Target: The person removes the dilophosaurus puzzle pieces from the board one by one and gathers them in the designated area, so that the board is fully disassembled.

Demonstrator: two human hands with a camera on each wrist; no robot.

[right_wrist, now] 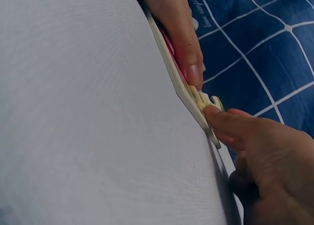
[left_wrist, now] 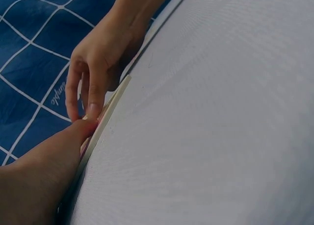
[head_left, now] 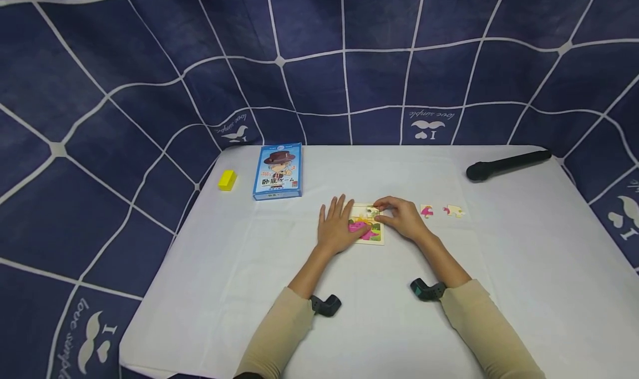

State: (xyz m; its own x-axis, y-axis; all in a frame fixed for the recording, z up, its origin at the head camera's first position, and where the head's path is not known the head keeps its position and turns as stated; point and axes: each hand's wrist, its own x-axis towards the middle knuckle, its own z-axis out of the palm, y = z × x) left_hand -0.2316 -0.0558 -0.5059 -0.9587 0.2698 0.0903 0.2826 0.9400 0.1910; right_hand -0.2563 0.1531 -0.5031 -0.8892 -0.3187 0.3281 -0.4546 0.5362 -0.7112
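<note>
A small jigsaw puzzle board with a cream frame and a pink and green picture lies mid-table. My left hand rests on its left side, fingers spread, thumb reaching across the pink part. From the right, my right hand pinches a jigsaw piece between thumb and index finger at the board's upper right. In the right wrist view, that piece stands tilted above the board's surface. My left thumb lies just beside it, on the picture.
Two loose jigsaw pieces, one pink and one cream with pink, lie right of my right hand. A blue box and a yellow block stand at the back left. A black stick-like object lies at the back right.
</note>
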